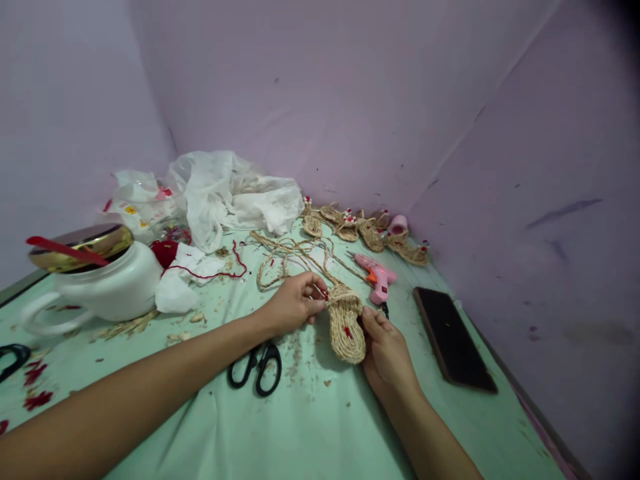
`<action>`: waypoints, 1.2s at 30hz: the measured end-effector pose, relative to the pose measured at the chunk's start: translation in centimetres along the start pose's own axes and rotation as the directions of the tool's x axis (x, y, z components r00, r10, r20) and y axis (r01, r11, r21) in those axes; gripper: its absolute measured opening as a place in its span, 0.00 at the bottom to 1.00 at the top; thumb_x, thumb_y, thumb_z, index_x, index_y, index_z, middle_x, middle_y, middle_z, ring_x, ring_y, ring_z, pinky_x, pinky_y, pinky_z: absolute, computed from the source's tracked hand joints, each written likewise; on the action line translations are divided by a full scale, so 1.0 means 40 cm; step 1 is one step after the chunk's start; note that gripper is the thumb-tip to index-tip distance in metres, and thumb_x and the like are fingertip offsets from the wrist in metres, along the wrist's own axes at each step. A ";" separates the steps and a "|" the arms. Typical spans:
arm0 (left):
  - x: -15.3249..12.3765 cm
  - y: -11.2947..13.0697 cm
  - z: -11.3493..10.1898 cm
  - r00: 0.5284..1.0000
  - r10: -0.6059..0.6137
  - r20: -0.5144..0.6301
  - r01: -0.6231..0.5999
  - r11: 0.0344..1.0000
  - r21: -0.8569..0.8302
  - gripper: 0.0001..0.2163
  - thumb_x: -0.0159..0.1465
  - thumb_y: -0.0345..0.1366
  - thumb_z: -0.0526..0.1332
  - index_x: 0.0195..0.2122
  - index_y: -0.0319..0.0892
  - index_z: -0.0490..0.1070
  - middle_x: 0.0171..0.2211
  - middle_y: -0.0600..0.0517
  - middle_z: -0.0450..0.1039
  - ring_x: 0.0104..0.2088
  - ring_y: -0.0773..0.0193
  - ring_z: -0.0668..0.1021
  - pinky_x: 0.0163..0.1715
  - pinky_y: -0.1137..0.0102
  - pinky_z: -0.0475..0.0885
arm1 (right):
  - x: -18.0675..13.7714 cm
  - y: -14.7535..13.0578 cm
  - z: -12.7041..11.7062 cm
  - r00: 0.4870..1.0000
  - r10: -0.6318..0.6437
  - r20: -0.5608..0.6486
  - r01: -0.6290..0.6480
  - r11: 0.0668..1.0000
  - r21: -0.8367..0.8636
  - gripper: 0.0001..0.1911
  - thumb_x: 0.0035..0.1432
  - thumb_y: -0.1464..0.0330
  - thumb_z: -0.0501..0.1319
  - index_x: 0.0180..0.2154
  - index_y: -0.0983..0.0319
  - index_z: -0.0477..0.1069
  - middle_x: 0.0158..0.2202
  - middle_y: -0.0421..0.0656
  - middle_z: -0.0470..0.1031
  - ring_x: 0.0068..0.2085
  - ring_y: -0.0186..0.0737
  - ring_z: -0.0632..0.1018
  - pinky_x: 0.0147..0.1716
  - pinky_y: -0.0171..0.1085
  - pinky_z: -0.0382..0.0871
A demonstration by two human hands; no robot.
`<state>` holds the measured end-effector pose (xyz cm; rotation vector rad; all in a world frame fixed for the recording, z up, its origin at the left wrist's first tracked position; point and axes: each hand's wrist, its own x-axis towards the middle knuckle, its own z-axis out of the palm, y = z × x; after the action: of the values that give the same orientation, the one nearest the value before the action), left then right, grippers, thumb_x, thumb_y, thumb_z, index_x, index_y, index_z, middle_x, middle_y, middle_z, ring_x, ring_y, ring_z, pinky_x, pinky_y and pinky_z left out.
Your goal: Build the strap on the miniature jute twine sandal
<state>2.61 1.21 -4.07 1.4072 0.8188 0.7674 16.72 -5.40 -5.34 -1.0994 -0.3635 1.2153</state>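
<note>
A small slipper (347,327) of coiled straw rope hangs between my hands above the table, with a woven strap across it and a red bit on its sole. My right hand (389,343) grips its right edge between thumb and fingers. At the strap's left end, my left hand (295,301) is closed in a pinch on a small red piece (325,295); whether it is bead or yarn I cannot tell. A long straw braid (300,248) trails behind the slipper. Below my left wrist lie black-handled scissors (256,368), their blades hidden.
A pink glue gun (379,275) and a dark phone (453,340) lie to the right. Finished-looking straw slippers (370,233) line the back wall. Leftward stand a white pot (120,283), red yarn (164,253), tissue (177,293) and plastic bags (235,193). Straw scraps litter the green cloth (305,427).
</note>
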 end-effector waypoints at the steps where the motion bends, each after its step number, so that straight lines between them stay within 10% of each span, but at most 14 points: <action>1: 0.002 0.004 -0.009 1.000 0.007 0.011 -0.007 0.999 0.038 0.07 0.48 0.28 0.58 0.28 0.40 0.63 0.16 0.60 0.63 0.13 0.75 0.65 0.12 0.79 0.58 | 0.002 0.002 -0.002 1.000 -0.006 0.000 0.006 1.000 -0.012 0.13 0.34 0.65 0.70 0.23 0.60 0.68 0.20 0.37 0.74 0.22 0.38 0.74 0.25 0.38 0.69; 6: 0.000 0.057 -0.073 0.997 0.069 0.045 -0.077 0.971 0.227 0.10 0.42 0.23 0.59 0.25 0.40 0.69 0.18 0.58 0.66 0.19 0.71 0.66 0.19 0.77 0.58 | 0.001 0.006 -0.013 0.994 -0.111 0.001 0.107 0.954 -0.280 0.10 0.39 0.63 0.67 0.24 0.60 0.70 0.21 0.37 0.73 0.23 0.37 0.73 0.24 0.37 0.68; 8: -0.010 0.086 -0.092 0.991 0.078 0.105 -0.108 0.941 0.320 0.10 0.42 0.23 0.59 0.26 0.41 0.70 0.19 0.57 0.67 0.20 0.70 0.66 0.19 0.77 0.58 | -0.013 -0.001 -0.017 0.956 -0.287 0.067 0.278 0.803 -0.527 0.10 0.41 0.64 0.66 0.29 0.60 0.73 0.28 0.41 0.75 0.30 0.41 0.75 0.30 0.39 0.68; 12: -0.038 0.139 -0.106 0.967 0.047 0.250 -0.186 0.803 0.567 0.13 0.45 0.23 0.56 0.32 0.42 0.69 0.20 0.57 0.67 0.21 0.68 0.67 0.19 0.76 0.58 | -0.063 -0.032 -0.006 0.682 -0.647 0.341 0.622 0.268 -0.736 0.13 0.45 0.69 0.63 0.38 0.58 0.74 0.44 0.46 0.73 0.46 0.48 0.70 0.45 0.47 0.62; 15: -0.060 0.164 -0.098 0.951 0.037 0.307 -0.227 0.756 0.614 0.14 0.47 0.24 0.56 0.36 0.43 0.68 0.21 0.57 0.68 0.21 0.68 0.67 0.20 0.76 0.59 | -0.095 -0.048 0.024 0.540 -0.668 0.513 0.761 0.127 -0.637 0.14 0.50 0.73 0.60 0.39 0.56 0.74 0.44 0.46 0.73 0.47 0.45 0.70 0.49 0.45 0.60; 20: -0.079 0.178 -0.076 0.931 0.124 0.344 -0.324 0.717 0.617 0.15 0.49 0.26 0.57 0.39 0.43 0.68 0.22 0.56 0.67 0.23 0.67 0.69 0.22 0.76 0.61 | -0.101 -0.037 0.076 0.655 -0.317 0.686 0.755 0.240 -0.610 0.13 0.51 0.72 0.58 0.38 0.55 0.76 0.35 0.44 0.78 0.37 0.44 0.75 0.36 0.39 0.66; 26: -0.114 0.167 -0.063 0.968 0.230 0.096 -0.216 0.577 0.787 0.10 0.55 0.28 0.53 0.38 0.42 0.68 0.32 0.50 0.72 0.32 0.62 0.73 0.30 0.72 0.65 | -0.063 -0.035 0.100 0.928 0.020 0.373 0.265 0.669 -0.695 0.08 0.44 0.66 0.61 0.18 0.63 0.74 0.15 0.40 0.71 0.17 0.33 0.68 0.17 0.32 0.57; 31: -0.211 0.130 -0.030 0.985 -0.164 -0.052 0.084 0.199 0.976 0.11 0.52 0.34 0.55 0.36 0.39 0.68 0.31 0.43 0.72 0.30 0.51 0.75 0.27 0.63 0.67 | -0.045 -0.027 0.090 0.963 0.078 0.256 0.080 0.830 -0.553 0.09 0.39 0.65 0.65 0.19 0.65 0.73 0.15 0.39 0.70 0.15 0.30 0.67 0.15 0.30 0.55; 36: -0.255 0.102 0.006 0.962 -0.234 -0.142 0.156 0.040 0.987 0.15 0.51 0.25 0.51 0.40 0.37 0.67 0.32 0.41 0.72 0.32 0.49 0.76 0.28 0.62 0.67 | -0.048 -0.013 0.077 0.961 0.022 0.274 0.125 0.852 -0.508 0.09 0.40 0.65 0.65 0.19 0.65 0.73 0.15 0.39 0.70 0.15 0.29 0.65 0.15 0.29 0.53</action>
<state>-2.42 -7.48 0.34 2.4577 1.6338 -0.3070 14.02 -5.60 -2.88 -1.3741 -0.9771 1.2542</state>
